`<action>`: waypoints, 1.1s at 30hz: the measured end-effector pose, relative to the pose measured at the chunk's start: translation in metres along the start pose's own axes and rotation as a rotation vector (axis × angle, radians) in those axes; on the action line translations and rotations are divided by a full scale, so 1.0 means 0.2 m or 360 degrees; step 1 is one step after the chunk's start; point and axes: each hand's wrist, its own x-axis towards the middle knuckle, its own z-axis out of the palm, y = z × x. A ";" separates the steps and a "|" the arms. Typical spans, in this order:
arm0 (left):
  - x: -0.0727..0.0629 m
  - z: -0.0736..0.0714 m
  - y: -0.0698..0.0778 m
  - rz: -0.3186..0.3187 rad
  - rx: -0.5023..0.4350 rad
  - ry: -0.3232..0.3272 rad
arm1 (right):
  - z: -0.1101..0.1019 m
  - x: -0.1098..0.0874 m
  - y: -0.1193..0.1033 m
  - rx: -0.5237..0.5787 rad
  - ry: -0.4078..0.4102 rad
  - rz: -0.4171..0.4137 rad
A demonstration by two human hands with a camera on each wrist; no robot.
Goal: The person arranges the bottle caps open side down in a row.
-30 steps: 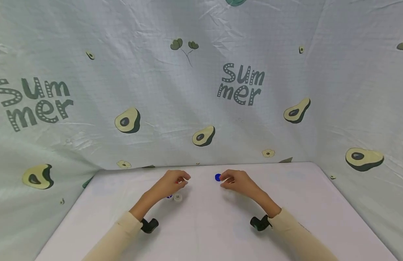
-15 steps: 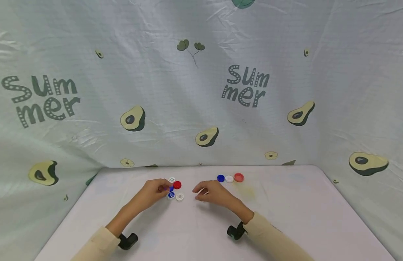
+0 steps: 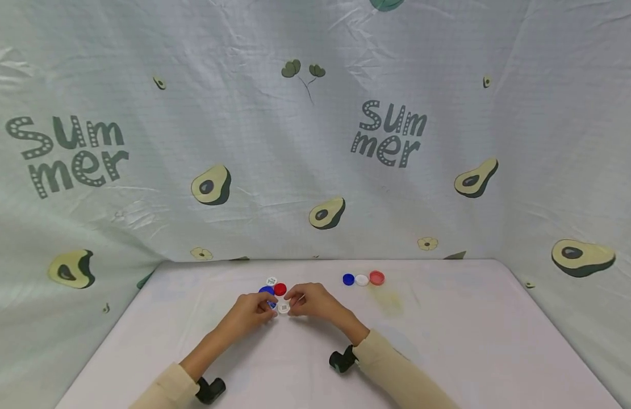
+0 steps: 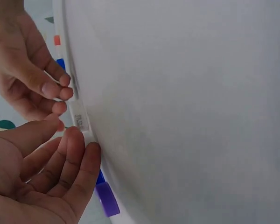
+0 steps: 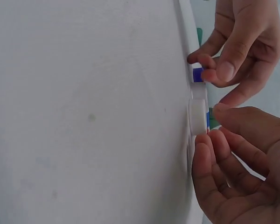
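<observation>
My left hand [image 3: 251,312] is at the left side of a small cluster of round caps, fingers loosely bent. A blue-and-white cap [image 3: 272,305] shows partly between its fingertips; whether it is held I cannot tell. Facing it, my right hand [image 3: 315,301] has its bent fingertips beside a white cap [image 3: 284,308], also seen edge-on as a white cap [image 5: 198,116] in the right wrist view. Behind the hands lie a blue cap [image 3: 266,290], a red cap [image 3: 280,289] and a white cap with a printed mark [image 3: 271,281].
Farther right, a blue cap [image 3: 348,279], a white cap [image 3: 362,279] and a larger light-red cap [image 3: 377,278] form a row near the back edge of the pale table [image 3: 448,341]. A printed curtain [image 3: 264,142] hangs behind it.
My right hand has moved left, away from the row of caps, to the white cap in the cluster. My left hand has drawn nearer from the left, toward the cluster's front.
</observation>
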 end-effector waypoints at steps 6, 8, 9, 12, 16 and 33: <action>0.03 0.04 0.01 0.0012 0.0014 0.0036 | 0.02 0.02 0.00 -0.0006 0.0007 0.0106; 0.04 0.04 0.01 0.0023 0.0044 0.0055 | 0.02 0.03 0.00 -0.0007 0.0017 0.0122; 0.04 0.05 0.02 0.0016 0.0065 0.0068 | 0.02 0.03 0.00 -0.0016 0.0018 0.0132; 0.05 0.06 0.03 -0.0009 0.0115 0.0096 | 0.02 0.04 0.01 -0.0040 0.0020 0.0141; 0.07 0.08 0.04 -0.0081 0.0197 0.0118 | 0.03 0.05 0.01 -0.0058 0.0021 0.0124; 0.09 0.10 0.04 -0.0186 0.0113 0.0086 | 0.03 0.03 0.03 0.0031 0.0016 0.0100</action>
